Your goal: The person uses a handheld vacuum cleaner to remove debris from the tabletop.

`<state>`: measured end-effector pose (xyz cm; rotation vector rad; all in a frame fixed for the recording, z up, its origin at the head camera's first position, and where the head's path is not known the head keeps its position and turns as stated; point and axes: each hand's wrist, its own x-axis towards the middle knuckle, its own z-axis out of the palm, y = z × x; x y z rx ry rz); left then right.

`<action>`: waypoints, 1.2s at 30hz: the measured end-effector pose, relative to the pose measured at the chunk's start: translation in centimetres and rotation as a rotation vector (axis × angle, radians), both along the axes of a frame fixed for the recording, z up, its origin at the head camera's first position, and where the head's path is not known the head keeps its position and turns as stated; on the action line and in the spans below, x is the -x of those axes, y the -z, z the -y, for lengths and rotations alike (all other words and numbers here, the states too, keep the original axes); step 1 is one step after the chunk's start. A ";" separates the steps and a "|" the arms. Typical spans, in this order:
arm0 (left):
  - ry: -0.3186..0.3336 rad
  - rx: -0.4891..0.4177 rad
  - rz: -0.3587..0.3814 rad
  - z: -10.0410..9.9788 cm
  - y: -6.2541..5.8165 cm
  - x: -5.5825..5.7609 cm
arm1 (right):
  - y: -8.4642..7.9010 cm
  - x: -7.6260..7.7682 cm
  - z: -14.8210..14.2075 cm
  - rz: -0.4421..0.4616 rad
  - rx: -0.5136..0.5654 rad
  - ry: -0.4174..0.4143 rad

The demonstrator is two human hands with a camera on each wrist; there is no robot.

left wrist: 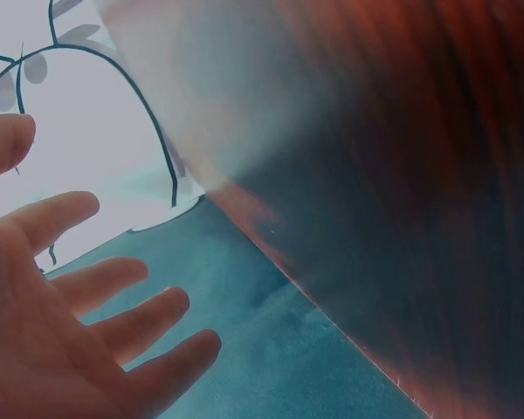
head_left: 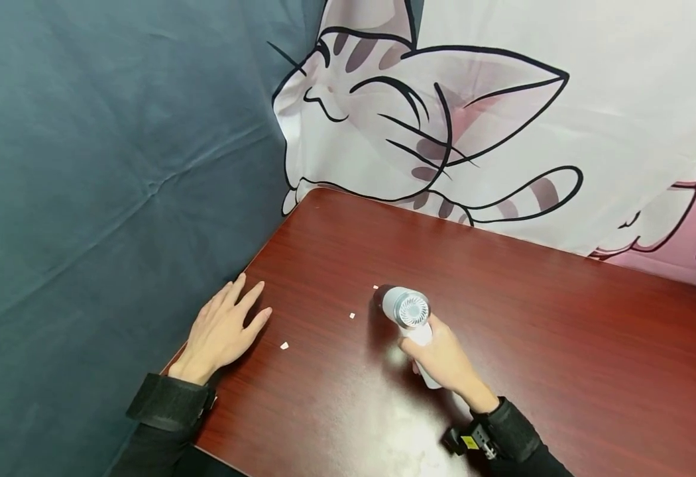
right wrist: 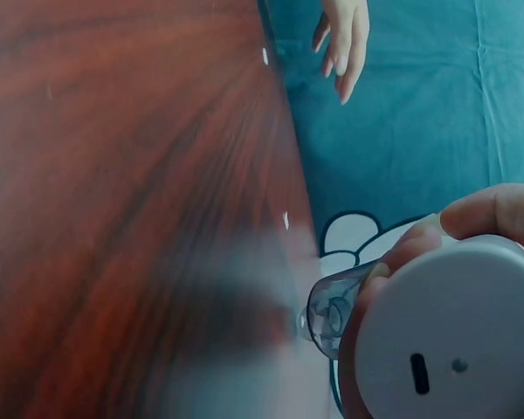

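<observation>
My right hand (head_left: 448, 356) grips the handle of a small white handheld vacuum cleaner (head_left: 400, 301) over the table. Its round vented end faces up toward the head view, and its other end points at the far left of the table. The right wrist view shows its clear nozzle (right wrist: 334, 310) and the round base of its handle (right wrist: 454, 340). Three little white scraps lie in a slanting row: one scrap (head_left: 375, 287) right by the nozzle, a middle scrap (head_left: 352, 316), and a nearer scrap (head_left: 284, 345). At the left edge, my left hand (head_left: 219, 331) has its fingers spread, palm down, holding nothing.
The reddish-brown wooden table (head_left: 563, 344) has its left edge along a blue-grey cloth (head_left: 115, 165). Behind its far edge hangs a white cloth (head_left: 634, 119) printed with a cartoon cat. Glare from a light shows on the near part of the tabletop.
</observation>
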<state>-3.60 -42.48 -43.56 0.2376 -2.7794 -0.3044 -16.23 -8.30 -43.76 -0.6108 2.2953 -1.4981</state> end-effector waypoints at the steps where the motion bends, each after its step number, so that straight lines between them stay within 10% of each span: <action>1: 0.002 0.002 -0.001 -0.1 0.0 0.0 | 0.0 0.2 0.0 -0.006 -0.005 0.006; 14: -0.010 -0.006 0.013 0.0 0.3 -0.4 | 0.4 1.7 0.4 -0.026 -0.026 0.002; 36: -0.024 -0.040 0.019 0.7 -0.1 -1.7 | -0.6 -3.7 2.4 0.027 -0.036 -0.216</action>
